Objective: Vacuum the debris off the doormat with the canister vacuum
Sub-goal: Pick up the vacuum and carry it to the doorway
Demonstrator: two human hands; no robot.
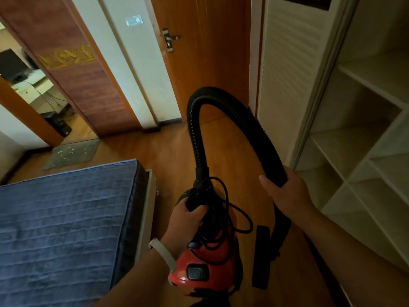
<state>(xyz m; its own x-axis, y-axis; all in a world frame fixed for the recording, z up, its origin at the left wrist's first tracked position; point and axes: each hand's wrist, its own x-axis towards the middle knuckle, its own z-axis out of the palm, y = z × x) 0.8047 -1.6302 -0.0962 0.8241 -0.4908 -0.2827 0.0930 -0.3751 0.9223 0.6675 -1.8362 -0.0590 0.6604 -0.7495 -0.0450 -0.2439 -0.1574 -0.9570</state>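
A red canister vacuum (pixel 209 260) hangs low in the middle, off the wooden floor. My left hand (pixel 187 220) is shut on its black carry handle, with the loose black cord looped over it. Its ribbed black hose (pixel 223 97) arches up and over to the right, where my right hand (pixel 285 191) grips it. The flat black floor nozzle (pixel 262 255) dangles below that hand. A grey doormat (pixel 73 155) strewn with pale debris lies on the floor at the far left, by an open doorway.
A bed with a blue quilted cover (pixel 62 222) fills the lower left. White open shelves (pixel 363 165) line the right side. A closed wooden door (pixel 199 54) stands ahead. Wooden floor (pixel 168 149) runs between the bed and the shelves toward the mat.
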